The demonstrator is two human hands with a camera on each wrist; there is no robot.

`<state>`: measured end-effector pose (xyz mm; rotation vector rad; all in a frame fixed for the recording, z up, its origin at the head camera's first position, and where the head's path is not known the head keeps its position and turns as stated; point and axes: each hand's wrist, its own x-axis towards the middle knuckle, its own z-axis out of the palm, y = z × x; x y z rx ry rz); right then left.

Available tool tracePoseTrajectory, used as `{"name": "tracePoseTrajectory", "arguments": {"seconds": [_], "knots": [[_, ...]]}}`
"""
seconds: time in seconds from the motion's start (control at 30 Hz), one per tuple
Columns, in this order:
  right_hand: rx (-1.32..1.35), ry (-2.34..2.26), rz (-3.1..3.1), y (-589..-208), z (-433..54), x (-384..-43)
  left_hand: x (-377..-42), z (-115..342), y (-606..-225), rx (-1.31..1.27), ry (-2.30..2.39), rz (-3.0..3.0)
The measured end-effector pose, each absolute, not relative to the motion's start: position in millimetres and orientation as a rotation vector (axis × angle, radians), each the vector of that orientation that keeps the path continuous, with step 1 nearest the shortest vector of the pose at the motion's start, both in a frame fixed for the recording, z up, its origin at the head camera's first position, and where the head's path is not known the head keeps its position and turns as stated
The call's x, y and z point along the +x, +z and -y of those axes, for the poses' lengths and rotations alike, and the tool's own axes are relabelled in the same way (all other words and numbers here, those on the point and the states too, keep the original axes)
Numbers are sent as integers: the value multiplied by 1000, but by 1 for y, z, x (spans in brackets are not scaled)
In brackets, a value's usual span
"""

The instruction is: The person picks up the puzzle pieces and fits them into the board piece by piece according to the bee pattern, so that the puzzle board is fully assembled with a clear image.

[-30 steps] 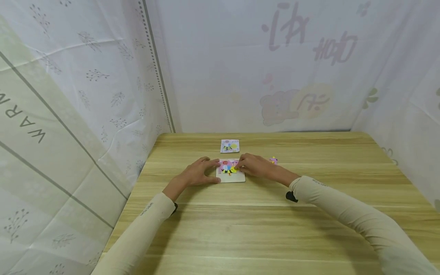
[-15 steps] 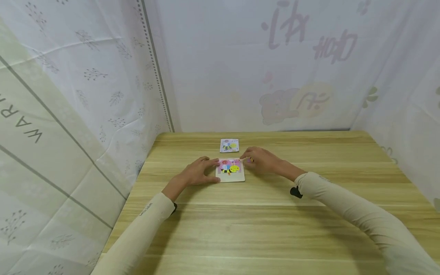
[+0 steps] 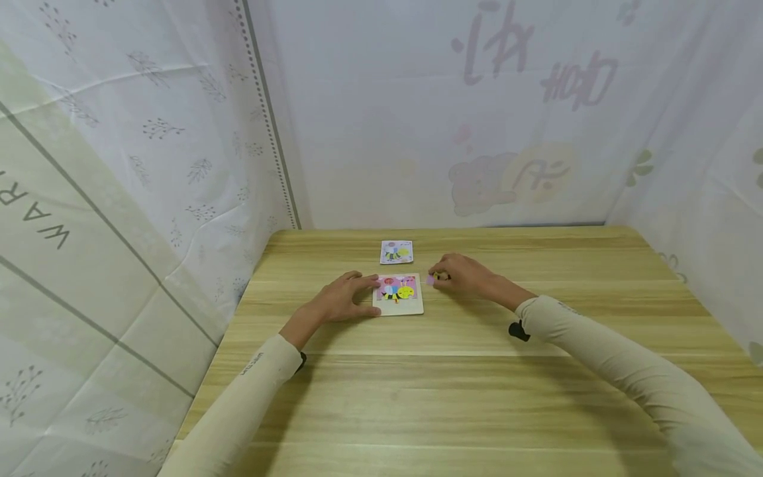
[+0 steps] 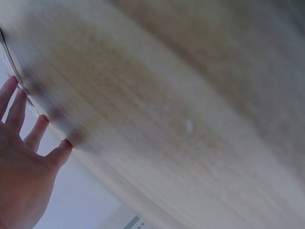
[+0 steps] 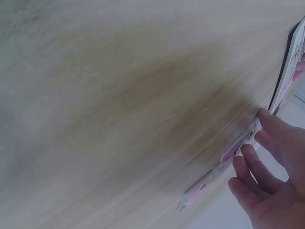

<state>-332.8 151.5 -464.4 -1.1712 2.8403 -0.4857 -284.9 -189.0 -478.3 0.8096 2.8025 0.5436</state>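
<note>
Left hand point(image 3: 338, 298) spread wide and right hand point(image 3: 466, 275) drawn narrow, a person in pale sleeves point(image 3: 262, 374) reaches in from the lower corners of the frame over a wood-grain table point(image 3: 393, 404).

At center, a flat puzzle board point(image 3: 401, 308) lies on the tabletop, the thumb and fingertips of the left hand touching its left edge. The board's lower strip is bare; above that, a yellow-and-black bee picture point(image 3: 396, 291) sits on a pink ground.

Just right of the board, the right hand pinches a small purple puzzle piece point(image 3: 430, 281) between thumb and forefinger; whether it is clear of the tabletop cannot be told. At the lower right of the right wrist view, more pieces point(image 5: 195, 191) lie flat beside the curled fingers, their prints too blurred to read.

Beyond the board, near the middle of the head view, a small card point(image 3: 397, 252) printed with a bee lies flat. At the back, pale cloth point(image 3: 381, 99) fills the top of the frame, a faint cartoon bear point(image 3: 483, 182) right of center and dark letters point(image 3: 37, 212) at left.
</note>
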Motion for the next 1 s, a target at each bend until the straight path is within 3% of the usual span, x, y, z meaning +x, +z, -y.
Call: {"name": "tracePoseTrajectory", "arguments": {"seconds": [1.0], "knots": [[-1266,-495,-2819,-458,-125,-319,-282,189,-475,793,556,-2777]]}}
